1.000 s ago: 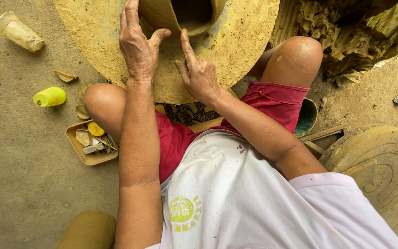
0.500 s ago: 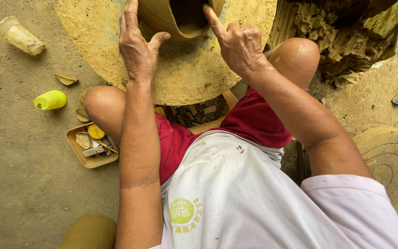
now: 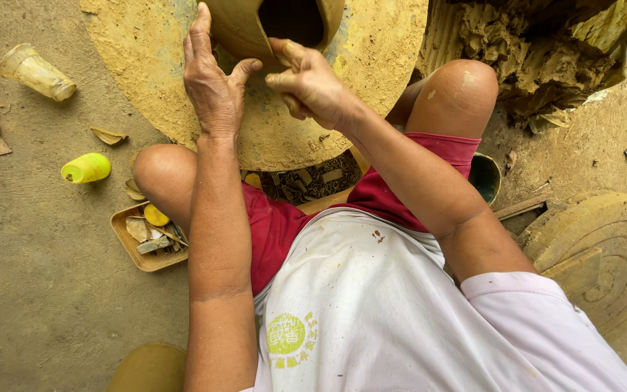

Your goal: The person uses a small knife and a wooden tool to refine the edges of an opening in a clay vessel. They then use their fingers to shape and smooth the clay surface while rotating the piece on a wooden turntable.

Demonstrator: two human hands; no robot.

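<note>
A brown clay pot (image 3: 239,29) with a dark open mouth stands on a round, clay-caked wheel (image 3: 371,80) at the top of the head view. My left hand (image 3: 213,80) lies flat against the pot's left outer wall, fingers straight and pointing up. My right hand (image 3: 308,81) is at the pot's near rim with its fingers curled and pinched at the wall's edge. I sit behind the wheel with both bare knees on either side of it, in red shorts and a white shirt.
A small wooden tray (image 3: 126,247) of tools and scraps lies by my left knee. A yellow bottle (image 3: 85,168) and a clear plastic cup (image 3: 35,71) lie on the dirt floor at left. A heap of raw clay (image 3: 538,51) sits top right, a round disc (image 3: 611,254) at right.
My right hand left the wheel's surface, rose to the pot's mouth, and now has come down to the near rim with fingers curled. My left hand stayed on the pot's wall.
</note>
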